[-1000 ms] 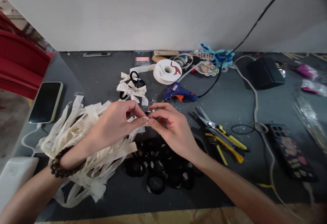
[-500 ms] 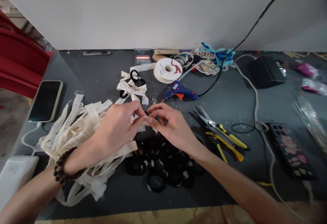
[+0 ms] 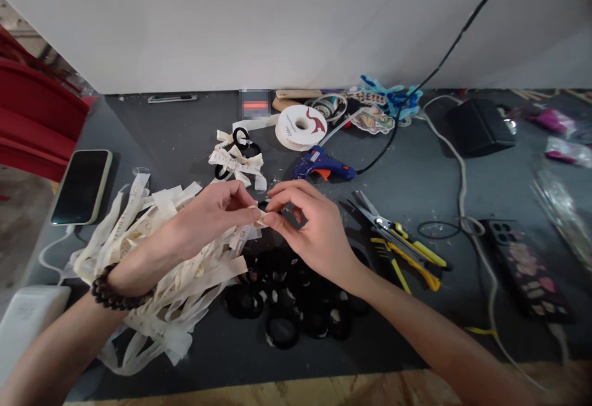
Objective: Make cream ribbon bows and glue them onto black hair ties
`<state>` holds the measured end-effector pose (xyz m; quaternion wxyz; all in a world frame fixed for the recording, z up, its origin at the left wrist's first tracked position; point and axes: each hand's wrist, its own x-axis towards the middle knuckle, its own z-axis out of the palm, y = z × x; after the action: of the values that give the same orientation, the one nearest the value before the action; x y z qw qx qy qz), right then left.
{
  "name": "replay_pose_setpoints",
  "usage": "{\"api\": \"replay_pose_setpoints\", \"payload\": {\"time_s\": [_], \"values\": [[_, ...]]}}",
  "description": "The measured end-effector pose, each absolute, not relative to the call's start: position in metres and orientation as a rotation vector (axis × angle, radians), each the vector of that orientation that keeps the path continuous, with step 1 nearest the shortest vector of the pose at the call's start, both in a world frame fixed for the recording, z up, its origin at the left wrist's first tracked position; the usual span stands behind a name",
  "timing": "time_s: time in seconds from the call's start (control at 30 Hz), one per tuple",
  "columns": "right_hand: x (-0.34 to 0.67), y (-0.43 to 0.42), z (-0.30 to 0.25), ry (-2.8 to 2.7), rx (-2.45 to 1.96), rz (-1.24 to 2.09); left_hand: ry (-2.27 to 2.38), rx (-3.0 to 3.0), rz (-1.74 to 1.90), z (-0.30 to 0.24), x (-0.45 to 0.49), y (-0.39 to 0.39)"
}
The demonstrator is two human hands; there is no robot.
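Pinched between the fingers of both hands is a small piece of cream ribbon (image 3: 259, 213), mostly covered by the fingertips. My left hand (image 3: 208, 211) grips it from the left, and my right hand (image 3: 314, 224) from the right, thumb against forefinger. A dark bit, perhaps a black hair tie, shows just behind the fingertips. Under my left wrist spreads a heap of cut cream ribbons (image 3: 185, 307). Below the hands lies a pile of black hair ties (image 3: 282, 330). Ribbon bows on black hair ties (image 3: 235, 162) rest beyond my left hand.
Beyond the hands are a blue glue gun (image 3: 324, 164) and a ribbon spool (image 3: 300, 127). Scissors and yellow-handled tools (image 3: 402, 245) lie to the right. Phones (image 3: 83, 185) (image 3: 527, 270) lie on both sides, and a white cable (image 3: 462, 178) crosses the right side.
The fingers have shifted slightly around the ribbon piece; my right hand's fingers are a little more raised and curved. The view has shifted slightly. Both hands still hold the ribbon.
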<state>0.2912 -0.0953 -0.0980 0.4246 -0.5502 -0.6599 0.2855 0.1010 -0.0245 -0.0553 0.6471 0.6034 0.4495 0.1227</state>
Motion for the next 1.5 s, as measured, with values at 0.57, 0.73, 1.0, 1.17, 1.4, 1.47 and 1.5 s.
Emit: {"api": "replay_pose_setpoints", "payload": {"time_s": [0.57, 0.73, 1.0, 1.17, 1.4, 1.47, 1.5], "values": [[0.282, -0.099, -0.103, -1.850, -1.272, 0.278, 1.046, 1.490, 0.232, -0.057, 0.096, -0.016], [0.282, -0.099, -0.106, -1.933, -1.246, -0.057, 0.982, 1.322, 0.240, -0.059, 0.094, -0.016], [0.283, -0.098, -0.104, -1.718, -1.411, 0.229, 0.919, 1.455, 0.338, -0.059, 0.097, -0.019], [0.282, -0.100, -0.104, -1.625, -1.507, 0.448, 0.956, 1.447, 0.335, -0.065, 0.100, -0.023], [0.282, -0.100, -0.108, -1.627, -1.526, 0.506, 1.050, 1.604, 0.415, -0.074, 0.101, -0.025], [0.284, -0.100, -0.108, -1.644, -1.547, 0.489, 1.058, 1.625, 0.409, -0.072, 0.102, -0.025], [0.285, -0.100, -0.108, -1.651, -1.562, 0.483, 1.069, 1.636, 0.396, -0.071, 0.101, -0.025]]}}
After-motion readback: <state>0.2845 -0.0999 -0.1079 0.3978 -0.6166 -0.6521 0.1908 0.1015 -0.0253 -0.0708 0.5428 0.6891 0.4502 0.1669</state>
